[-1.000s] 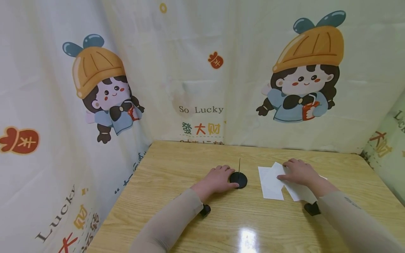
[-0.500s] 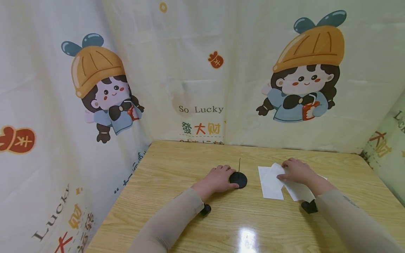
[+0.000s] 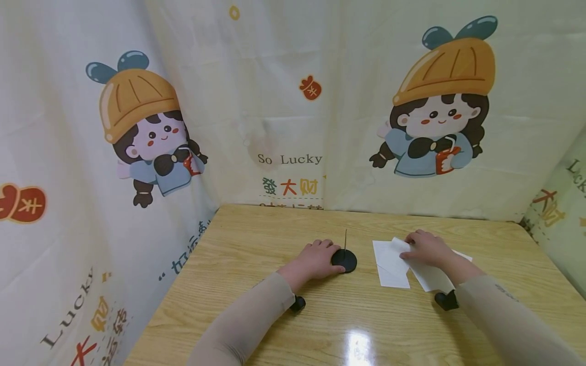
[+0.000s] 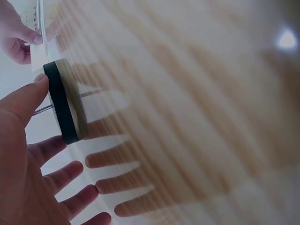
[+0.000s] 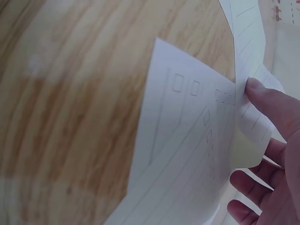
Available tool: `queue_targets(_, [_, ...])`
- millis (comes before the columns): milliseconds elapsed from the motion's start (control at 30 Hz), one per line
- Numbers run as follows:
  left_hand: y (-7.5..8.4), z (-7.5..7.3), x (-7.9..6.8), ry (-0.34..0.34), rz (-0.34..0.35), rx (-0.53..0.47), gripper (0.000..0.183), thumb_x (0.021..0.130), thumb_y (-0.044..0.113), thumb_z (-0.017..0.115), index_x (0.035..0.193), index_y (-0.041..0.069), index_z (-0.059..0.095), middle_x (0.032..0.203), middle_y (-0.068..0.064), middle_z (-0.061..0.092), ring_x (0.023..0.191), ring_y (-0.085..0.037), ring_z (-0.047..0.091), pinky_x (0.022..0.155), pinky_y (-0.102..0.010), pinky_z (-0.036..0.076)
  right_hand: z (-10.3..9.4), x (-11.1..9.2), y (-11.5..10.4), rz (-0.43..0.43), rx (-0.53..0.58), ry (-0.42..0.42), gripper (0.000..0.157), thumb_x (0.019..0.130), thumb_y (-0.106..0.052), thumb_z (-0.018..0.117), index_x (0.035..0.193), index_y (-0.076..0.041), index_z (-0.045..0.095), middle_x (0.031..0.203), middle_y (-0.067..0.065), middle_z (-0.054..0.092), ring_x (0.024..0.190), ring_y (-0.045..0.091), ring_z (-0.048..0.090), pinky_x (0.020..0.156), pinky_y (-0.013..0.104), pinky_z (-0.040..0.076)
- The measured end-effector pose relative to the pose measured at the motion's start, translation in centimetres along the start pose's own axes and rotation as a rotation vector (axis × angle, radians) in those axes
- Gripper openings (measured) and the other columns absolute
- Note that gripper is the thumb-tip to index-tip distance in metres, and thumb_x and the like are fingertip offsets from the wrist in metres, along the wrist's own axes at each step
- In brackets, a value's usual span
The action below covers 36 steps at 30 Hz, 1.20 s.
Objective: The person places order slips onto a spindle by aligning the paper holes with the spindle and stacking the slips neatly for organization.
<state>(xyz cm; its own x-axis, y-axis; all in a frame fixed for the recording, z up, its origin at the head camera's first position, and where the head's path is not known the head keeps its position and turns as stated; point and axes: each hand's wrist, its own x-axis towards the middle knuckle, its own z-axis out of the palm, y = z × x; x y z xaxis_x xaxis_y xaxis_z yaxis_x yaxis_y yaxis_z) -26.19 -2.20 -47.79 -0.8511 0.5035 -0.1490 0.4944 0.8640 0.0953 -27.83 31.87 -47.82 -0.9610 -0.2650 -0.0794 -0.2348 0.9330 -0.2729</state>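
Note:
A bill spike, with a round black base point(image 3: 349, 264) and a thin upright metal pin point(image 3: 345, 240), stands on the table. My left hand point(image 3: 313, 260) holds the base by its edge; in the left wrist view the thumb and index finger are at opposite sides of it and the other fingers are spread. To the right lie overlapping white paper slips point(image 3: 392, 277), printed with lines and small boxes. My right hand point(image 3: 428, 249) pinches the top slip point(image 5: 251, 42) between thumb and fingers, and that slip bends up from the slip beneath point(image 5: 180, 112).
The wooden table point(image 3: 366, 315) ends at a printed curtain point(image 3: 274, 127) behind and at the left. Under each wrist shows a small black device, one at the left point(image 3: 297, 304) and one at the right point(image 3: 446, 300). A light glare lies near the front.
The slip in my right hand lifts and curves a little more, baring more of the slip underneath. My right hand shifts slightly left; my left hand and the bill spike stay in place.

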Motion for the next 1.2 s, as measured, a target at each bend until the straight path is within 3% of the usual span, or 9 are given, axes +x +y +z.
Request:
queue_targets(267, [-0.1,0.2,0.0,-0.002,-0.004,0.0,0.068,0.091,0.068,0.052,0.149,0.034,0.042,0.151,0.004,0.041,0.138,-0.023,0.038,0.108,-0.045,0.035,0.4,0.0,0.0,-0.059,0.063,0.041,0.044,0.083,-0.034,0.079,0.104,0.001,0.063,0.096,0.012,0.062,0.083,0.026,0.054,0.074,0.047,0.047])
queue_targets(400, [-0.2,0.2,0.0,-0.009,-0.004,-0.002,0.068,0.091,0.068,0.052,0.149,0.034,0.042,0.15,0.004,0.041,0.138,-0.023,0.037,0.108,-0.046,0.035,0.3,-0.1,-0.2,-0.037,0.121,0.026,0.039,0.084,-0.03,0.078,0.103,0.0,0.061,0.093,0.009,0.061,0.08,0.023,0.053,0.071,0.041,0.046])
queue_targets(633, [-0.2,0.3,0.1,-0.006,-0.004,0.009,0.069,0.091,0.069,0.051,0.15,0.034,0.041,0.151,0.004,0.04,0.138,-0.023,0.037,0.108,-0.046,0.035,0.2,-0.3,-0.3,0.006,0.185,-0.015,0.045,0.085,-0.032,0.078,0.109,-0.002,0.053,0.097,0.011,0.06,0.079,0.023,0.055,0.067,0.04,0.047])
queue_targets(933, [0.0,0.1,-0.1,-0.013,-0.009,0.004,0.069,0.092,0.068,0.051,0.15,0.033,0.041,0.152,0.003,0.04,0.139,-0.024,0.036,0.108,-0.046,0.035,0.6,-0.3,0.3,-0.004,0.237,0.0,0.065,0.084,-0.035,0.08,0.127,0.003,0.05,0.112,0.025,0.057,0.094,0.033,0.057,0.077,0.048,0.048])
queue_targets(1200, [0.1,0.0,-0.2,-0.009,-0.011,-0.001,0.069,0.091,0.068,0.053,0.149,0.033,0.042,0.152,0.003,0.04,0.139,-0.023,0.036,0.108,-0.046,0.035,0.8,-0.5,0.8,-0.021,0.302,0.007,0.058,0.086,-0.023,0.078,0.13,0.005,0.051,0.124,0.035,0.052,0.105,0.044,0.056,0.082,0.054,0.048])
